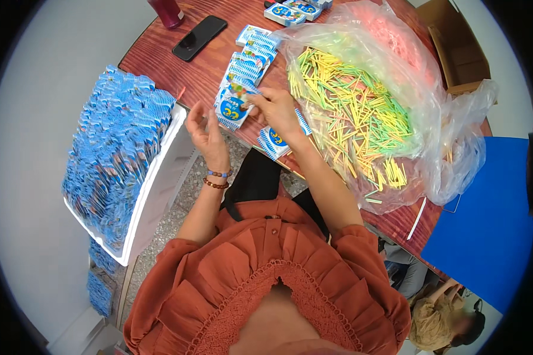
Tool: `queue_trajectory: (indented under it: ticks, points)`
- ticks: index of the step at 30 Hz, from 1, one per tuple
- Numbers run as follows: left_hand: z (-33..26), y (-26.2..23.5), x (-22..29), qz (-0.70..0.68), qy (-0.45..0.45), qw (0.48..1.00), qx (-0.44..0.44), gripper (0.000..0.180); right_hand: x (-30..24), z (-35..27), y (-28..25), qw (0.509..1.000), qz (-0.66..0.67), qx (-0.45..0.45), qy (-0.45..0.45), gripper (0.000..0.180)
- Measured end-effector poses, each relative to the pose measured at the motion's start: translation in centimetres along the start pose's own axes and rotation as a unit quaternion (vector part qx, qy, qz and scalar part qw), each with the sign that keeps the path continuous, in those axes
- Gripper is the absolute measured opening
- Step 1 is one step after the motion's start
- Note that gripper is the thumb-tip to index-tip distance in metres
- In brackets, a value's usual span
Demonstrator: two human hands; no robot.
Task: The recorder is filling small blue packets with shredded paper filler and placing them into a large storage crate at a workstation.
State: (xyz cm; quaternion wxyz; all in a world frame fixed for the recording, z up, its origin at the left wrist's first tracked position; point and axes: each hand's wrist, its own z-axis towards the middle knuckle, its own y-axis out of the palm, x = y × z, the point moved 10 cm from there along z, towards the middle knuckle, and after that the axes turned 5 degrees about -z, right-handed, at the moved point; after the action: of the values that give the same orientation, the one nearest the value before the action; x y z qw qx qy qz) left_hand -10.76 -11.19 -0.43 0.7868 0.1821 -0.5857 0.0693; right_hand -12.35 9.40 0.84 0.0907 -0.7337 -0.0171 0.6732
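My left hand (206, 137) is raised beside the near table edge, its fingers apart and nothing in them. My right hand (278, 112) pinches the edge of a small flat blue-and-white packet (232, 109) at the near end of an overlapping row. More packets of the same kind (256, 56) stretch away from it. Beneath my right wrist, other packets (272, 142) lie near the table edge. To the right, a clear plastic bag (337, 53) lies spread, with many thin yellow and green sticks (361, 112) on it.
At left, a white foam box (154, 171) is packed with blue packets (115, 142). A black phone (199, 38) and a red bottle (168, 13) occupy the far table. A cardboard box (459, 44) and blue panel (479, 213) are at right; another person (435, 319) sits lower right.
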Motion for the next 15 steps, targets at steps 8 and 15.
queue_trajectory:
  ticks: [8,15]
  points:
    - [-1.8,4.7,0.0,0.421,0.162,0.869,-0.201,0.07,-0.2,-1.7,-6.1,0.971,-0.205,0.101,-0.065,0.028]
    - [-1.5,4.7,-0.2,0.412,0.135,0.887,-0.159,0.069,-1.5,-5.7,-9.0,0.827,-0.555,0.062,-0.062,0.033]
